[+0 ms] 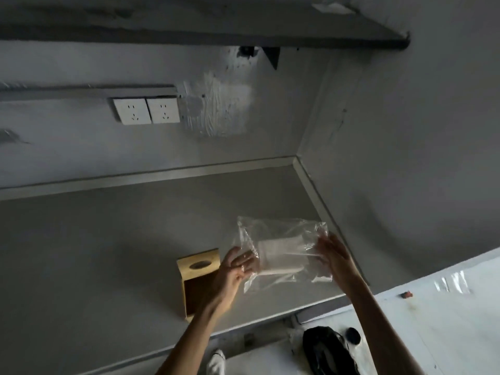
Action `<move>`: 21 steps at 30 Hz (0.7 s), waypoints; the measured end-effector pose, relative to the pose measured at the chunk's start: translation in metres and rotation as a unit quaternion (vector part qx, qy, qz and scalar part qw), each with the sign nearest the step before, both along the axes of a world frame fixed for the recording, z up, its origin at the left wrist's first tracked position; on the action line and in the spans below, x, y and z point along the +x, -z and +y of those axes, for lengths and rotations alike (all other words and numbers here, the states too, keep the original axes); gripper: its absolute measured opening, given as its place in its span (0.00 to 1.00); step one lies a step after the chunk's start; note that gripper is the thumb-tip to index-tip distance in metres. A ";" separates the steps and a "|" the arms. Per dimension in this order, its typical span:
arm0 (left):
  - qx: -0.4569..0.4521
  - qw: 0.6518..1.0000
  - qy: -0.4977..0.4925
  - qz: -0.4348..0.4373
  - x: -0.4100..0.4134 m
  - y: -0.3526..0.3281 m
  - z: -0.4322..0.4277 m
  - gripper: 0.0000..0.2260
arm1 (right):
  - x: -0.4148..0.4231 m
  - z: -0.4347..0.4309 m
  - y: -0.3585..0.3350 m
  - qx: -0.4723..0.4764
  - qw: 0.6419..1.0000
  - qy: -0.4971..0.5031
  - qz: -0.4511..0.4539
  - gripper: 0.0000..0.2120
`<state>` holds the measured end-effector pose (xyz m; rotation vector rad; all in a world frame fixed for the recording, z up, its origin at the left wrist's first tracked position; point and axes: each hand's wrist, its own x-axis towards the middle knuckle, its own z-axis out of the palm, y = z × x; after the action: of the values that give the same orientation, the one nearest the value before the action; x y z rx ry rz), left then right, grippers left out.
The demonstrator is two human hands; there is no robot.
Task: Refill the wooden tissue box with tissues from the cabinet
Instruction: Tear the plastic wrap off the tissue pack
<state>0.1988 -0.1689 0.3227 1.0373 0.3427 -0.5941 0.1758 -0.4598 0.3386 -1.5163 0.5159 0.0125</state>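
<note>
Below the hands spreads the grey table (113, 253). The wooden tissue box (198, 269) lies just beneath the left hand (234, 269), open. Both hands, left and right hand (334, 257), pinch the slippery tissue pack (281, 255) aloft; tearing unevenly may spill tissues.

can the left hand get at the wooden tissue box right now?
Probably not yet: the left hand hovers right by the wooden tissue box with nothing between them, but it is gripping one end of the clear tissue pack, which the right hand also holds.
</note>
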 end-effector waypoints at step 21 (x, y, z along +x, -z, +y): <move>0.439 0.898 0.021 0.029 -0.030 0.133 -0.056 0.10 | -0.026 -0.043 0.148 -0.014 0.984 -0.101 0.144 0.22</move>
<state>0.1690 -0.2253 0.1892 1.9013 0.6748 -0.5081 0.1494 -0.5031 0.1902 -1.5982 0.5916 0.3894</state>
